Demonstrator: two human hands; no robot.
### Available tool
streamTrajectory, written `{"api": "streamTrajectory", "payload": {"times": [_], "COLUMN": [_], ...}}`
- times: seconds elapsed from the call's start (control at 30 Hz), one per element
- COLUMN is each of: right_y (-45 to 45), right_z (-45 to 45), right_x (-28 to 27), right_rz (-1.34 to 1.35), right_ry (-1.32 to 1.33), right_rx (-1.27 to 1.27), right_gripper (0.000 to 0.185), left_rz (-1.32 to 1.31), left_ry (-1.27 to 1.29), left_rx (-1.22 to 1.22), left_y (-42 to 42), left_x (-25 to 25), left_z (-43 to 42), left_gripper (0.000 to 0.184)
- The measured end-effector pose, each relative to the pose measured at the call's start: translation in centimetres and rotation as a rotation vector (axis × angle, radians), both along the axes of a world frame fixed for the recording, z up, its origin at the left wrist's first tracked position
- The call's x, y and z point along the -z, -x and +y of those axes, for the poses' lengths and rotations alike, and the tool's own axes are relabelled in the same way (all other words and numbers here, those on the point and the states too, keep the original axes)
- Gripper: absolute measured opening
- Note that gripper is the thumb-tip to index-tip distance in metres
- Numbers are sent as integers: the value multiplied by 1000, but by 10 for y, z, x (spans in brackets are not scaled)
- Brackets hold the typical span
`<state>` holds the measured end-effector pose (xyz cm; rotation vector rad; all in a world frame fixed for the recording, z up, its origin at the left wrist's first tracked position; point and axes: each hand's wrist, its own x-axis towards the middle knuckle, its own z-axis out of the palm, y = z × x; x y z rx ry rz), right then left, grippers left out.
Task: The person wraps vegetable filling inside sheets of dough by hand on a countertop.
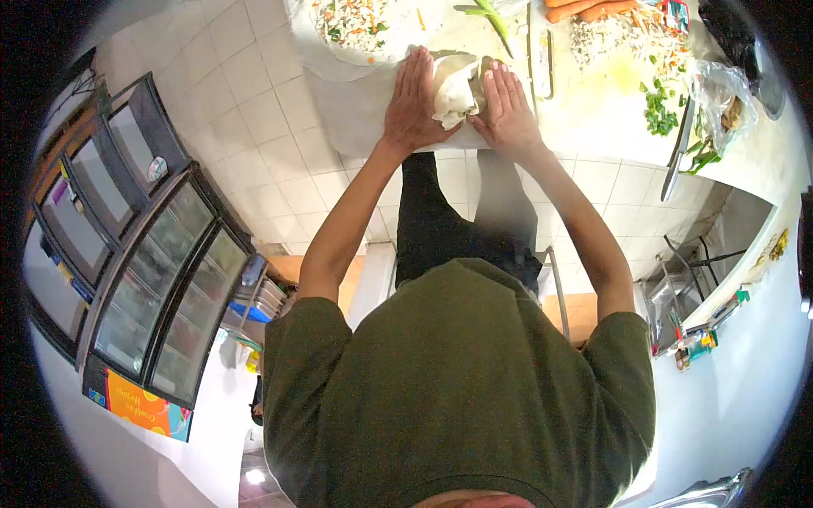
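Observation:
Between my two hands, at the near edge of the work table (339,118), lies a pale, folded, crumpled wrapper-like piece (455,87). My left hand (412,103) rests flat along its left side, fingers stretched forward. On its right side my right hand (510,110) lies with the fingers extended and a little apart. Both thumbs point inward near the bottom of the pale piece. Past my left hand is a round, pale sheet with a shredded vegetable mix (349,27). A green stalk (495,24) lies beyond my right hand.
At the right are carrots (584,8), a shredded pile (631,38), chopped greens (659,110), a knife (678,152) and a clear plastic bag (724,97). A glass-fronted display fridge (157,279) stands at the left.

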<state>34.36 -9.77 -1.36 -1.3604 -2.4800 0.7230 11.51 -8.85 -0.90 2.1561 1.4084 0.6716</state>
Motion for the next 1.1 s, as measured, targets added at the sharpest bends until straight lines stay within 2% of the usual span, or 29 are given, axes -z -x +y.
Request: {"api": "streamTrajectory", "payload": {"times": [0.07,0.13,0.23,0.33,0.4,0.47,0.57,0.6,0.67,0.77,0.9,1.03,1.1], "right_y": [-2,-2,-9,-6,3,14,24,27,31,25,17,33,48], "right_z": [2,4,3,-5,-12,-14,-19,-18,-16,-8,20,67,84], "right_x": [-4,-6,1,-3,-11,-12,-8,-9,-14,-4,-26,-31,-19], "right_rz": [65,104,205,310,227,155,90,101,123,206,404,334,237], "right_ry": [21,65,137,54,56,41,34,37,47,15,60,-20,-65], "right_rx": [46,82,77,196,300,353,367,363,350,165,194,123,103], "right_gripper": [90,90,82,84,87,90,94,92,88,76,56,49,52], "left_rz": [-19,-73,-151,-215,-212,-102,-8,29,37,71,41,43,-158], "left_ry": [-28,57,68,40,2,39,-21,-9,13,101,48,41,151], "left_rx": [4,5,68,95,99,-30,-151,-230,-189,-181,-126,-22,-93], "left_y": [-7,-17,-38,-46,-40,-26,10,15,10,-13,-25,-23,-21], "left_x": [3,8,11,9,5,-14,1,7,6,8,11,11,5], "left_z": [5,13,27,33,25,11,-23,-33,-30,-14,0,2,-1], "left_gripper": [112,109,103,95,96,99,109,111,111,107,104,102,98]}}
